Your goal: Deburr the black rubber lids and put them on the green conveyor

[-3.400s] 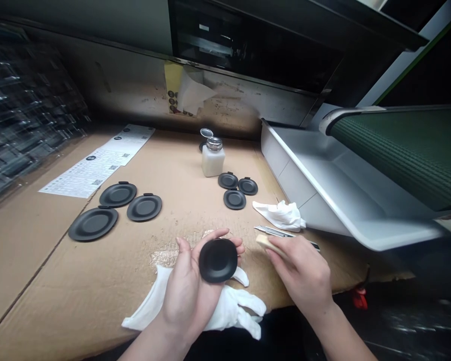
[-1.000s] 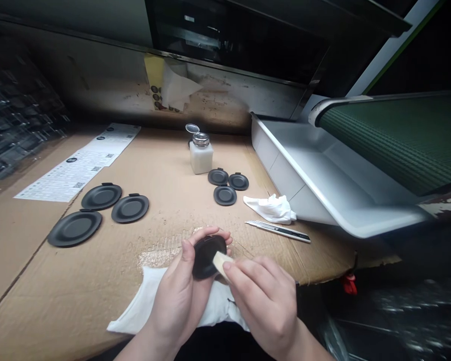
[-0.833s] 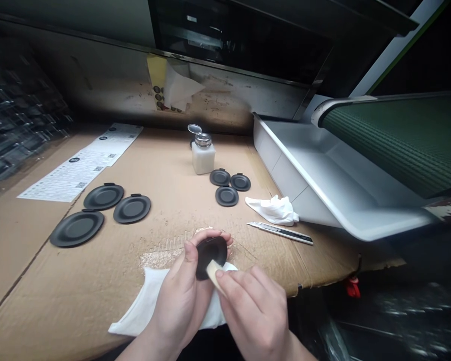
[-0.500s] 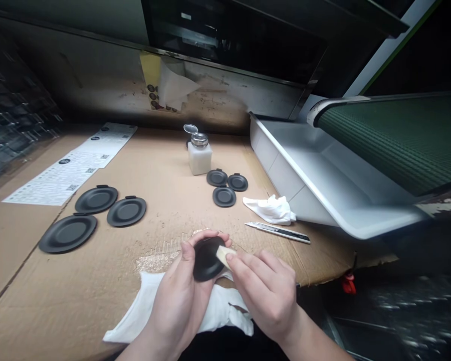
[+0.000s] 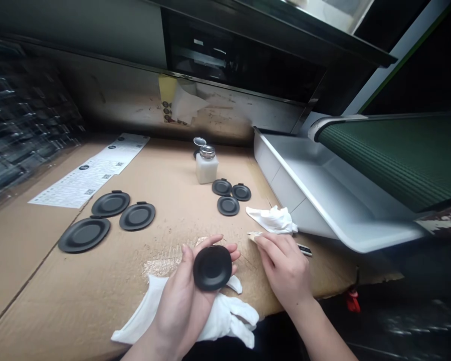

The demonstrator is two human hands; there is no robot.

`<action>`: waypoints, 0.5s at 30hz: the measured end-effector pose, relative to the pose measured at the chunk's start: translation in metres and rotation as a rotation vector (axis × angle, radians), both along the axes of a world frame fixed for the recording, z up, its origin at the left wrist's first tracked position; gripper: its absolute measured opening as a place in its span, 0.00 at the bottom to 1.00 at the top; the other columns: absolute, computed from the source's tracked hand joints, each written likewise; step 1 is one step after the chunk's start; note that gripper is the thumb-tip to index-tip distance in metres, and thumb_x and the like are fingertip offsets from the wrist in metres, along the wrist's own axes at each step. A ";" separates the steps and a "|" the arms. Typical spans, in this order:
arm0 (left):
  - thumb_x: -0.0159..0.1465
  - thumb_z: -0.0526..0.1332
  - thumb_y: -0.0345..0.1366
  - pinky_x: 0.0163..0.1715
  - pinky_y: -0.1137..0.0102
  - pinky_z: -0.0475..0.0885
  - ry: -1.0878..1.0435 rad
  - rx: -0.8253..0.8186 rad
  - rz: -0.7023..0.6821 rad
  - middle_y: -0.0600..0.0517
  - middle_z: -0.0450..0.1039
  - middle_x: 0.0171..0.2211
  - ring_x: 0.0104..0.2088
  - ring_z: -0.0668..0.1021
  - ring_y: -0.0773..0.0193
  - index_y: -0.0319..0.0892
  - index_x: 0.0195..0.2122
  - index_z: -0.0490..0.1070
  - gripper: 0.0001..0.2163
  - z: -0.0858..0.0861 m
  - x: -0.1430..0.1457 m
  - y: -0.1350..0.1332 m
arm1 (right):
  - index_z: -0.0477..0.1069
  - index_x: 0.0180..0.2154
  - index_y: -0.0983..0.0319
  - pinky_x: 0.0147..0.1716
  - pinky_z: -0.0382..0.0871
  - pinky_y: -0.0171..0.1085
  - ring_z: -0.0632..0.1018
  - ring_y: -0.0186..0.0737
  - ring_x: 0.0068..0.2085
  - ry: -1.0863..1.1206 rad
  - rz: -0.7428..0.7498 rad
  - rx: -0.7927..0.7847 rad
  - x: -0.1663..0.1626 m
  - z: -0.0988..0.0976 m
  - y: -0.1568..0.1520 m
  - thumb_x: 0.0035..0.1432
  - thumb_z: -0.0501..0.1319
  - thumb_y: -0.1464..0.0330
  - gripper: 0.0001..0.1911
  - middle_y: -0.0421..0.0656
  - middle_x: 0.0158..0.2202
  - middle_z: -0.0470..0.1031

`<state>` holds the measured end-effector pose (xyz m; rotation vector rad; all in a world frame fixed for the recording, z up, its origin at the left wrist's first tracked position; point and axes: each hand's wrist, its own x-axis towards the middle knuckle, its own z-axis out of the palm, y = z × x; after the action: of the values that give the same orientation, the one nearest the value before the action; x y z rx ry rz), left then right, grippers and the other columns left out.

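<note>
My left hand [image 5: 184,296] holds a round black cap [image 5: 212,267] upright by its edge, fingers curled round it, above a white glove [image 5: 225,313] lying on the cardboard. My right hand [image 5: 283,265] rests to the right on the cardboard, fingers closed on a small beige block [image 5: 253,236] whose tip shows at the fingertips. The right hand covers most of a utility knife [image 5: 304,249] lying there.
Three small black caps [image 5: 231,194] sit by a white pump bottle [image 5: 206,164]. Three larger black discs [image 5: 108,218] lie at the left near paper label sheets [image 5: 90,171]. A crumpled white cloth [image 5: 272,219] lies beside a grey tray [image 5: 323,200] under a green conveyor [image 5: 398,155].
My right hand has pulled the beige block off the cap and moved right, down to the cardboard by the knife. The cap now faces me uncovered in my left hand.
</note>
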<state>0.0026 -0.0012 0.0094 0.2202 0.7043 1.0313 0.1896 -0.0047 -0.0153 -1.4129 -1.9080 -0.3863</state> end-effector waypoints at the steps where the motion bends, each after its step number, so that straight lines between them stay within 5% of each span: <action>1: 0.62 0.50 0.50 0.49 0.58 0.65 -0.015 0.002 -0.003 0.37 0.75 0.44 0.49 0.73 0.49 0.36 0.50 0.65 0.24 -0.001 0.000 0.000 | 0.72 0.40 0.60 0.39 0.69 0.39 0.73 0.37 0.37 0.017 0.016 -0.050 -0.001 -0.002 -0.001 0.57 0.56 0.76 0.11 0.43 0.38 0.75; 9: 0.62 0.49 0.51 0.41 0.61 0.69 -0.009 0.101 -0.018 0.41 0.75 0.42 0.44 0.75 0.51 0.38 0.48 0.68 0.24 -0.001 0.001 -0.007 | 0.70 0.41 0.59 0.40 0.69 0.39 0.73 0.38 0.40 0.219 0.295 -0.244 -0.029 0.030 -0.003 0.57 0.58 0.69 0.08 0.43 0.38 0.73; 15: 0.63 0.47 0.49 0.44 0.59 0.67 -0.117 0.157 0.035 0.41 0.70 0.50 0.48 0.72 0.52 0.39 0.47 0.69 0.22 -0.004 0.002 -0.008 | 0.71 0.29 0.60 0.31 0.64 0.35 0.69 0.35 0.32 0.023 0.350 -0.209 -0.054 0.049 0.027 0.59 0.55 0.70 0.09 0.41 0.29 0.71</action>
<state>0.0048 -0.0090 0.0055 0.2814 0.5233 1.1254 0.1351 0.0220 0.0338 -1.1687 -2.1749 -0.0031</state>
